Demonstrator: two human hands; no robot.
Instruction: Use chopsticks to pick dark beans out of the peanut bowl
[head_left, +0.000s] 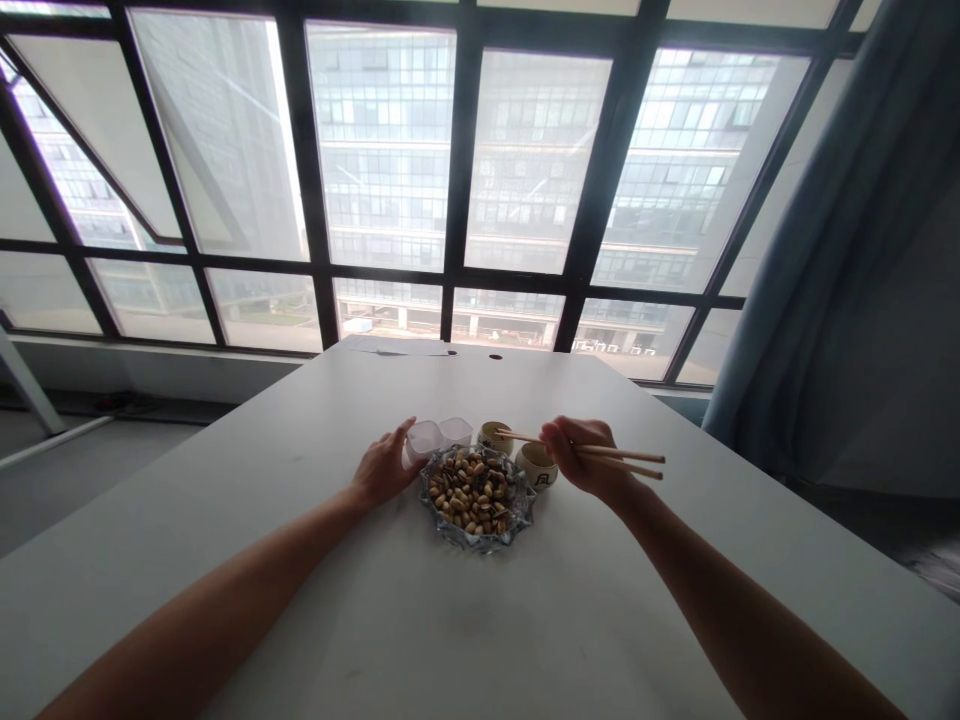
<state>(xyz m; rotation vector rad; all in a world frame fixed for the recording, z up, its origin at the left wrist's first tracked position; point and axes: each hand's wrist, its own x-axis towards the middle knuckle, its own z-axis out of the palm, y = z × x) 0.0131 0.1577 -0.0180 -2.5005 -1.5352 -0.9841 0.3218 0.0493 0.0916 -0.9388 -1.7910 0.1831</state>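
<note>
My left hand (382, 468) holds a clear plastic cup (425, 438) from its left side, thumb in front and fingers behind. A second clear cup (456, 432) stands against it on the right. In my right hand (585, 452) is a pair of chopsticks (619, 455), pointing left. Their tips reach the mouth of a small cream-coloured cup (495, 437); whether they pinch anything is too small to tell. Nearer my right hand stands a similar cup with a dark character (538, 468). In front of the cups, a scalloped glass bowl (521, 510) is full of pistachios (471, 492).
Everything stands on a long white table (465, 630). Sheets of paper (394, 346) lie at its far end, near two dark round holes. Large framed windows rise behind it, and a blue-grey curtain (832, 250) hangs at the right.
</note>
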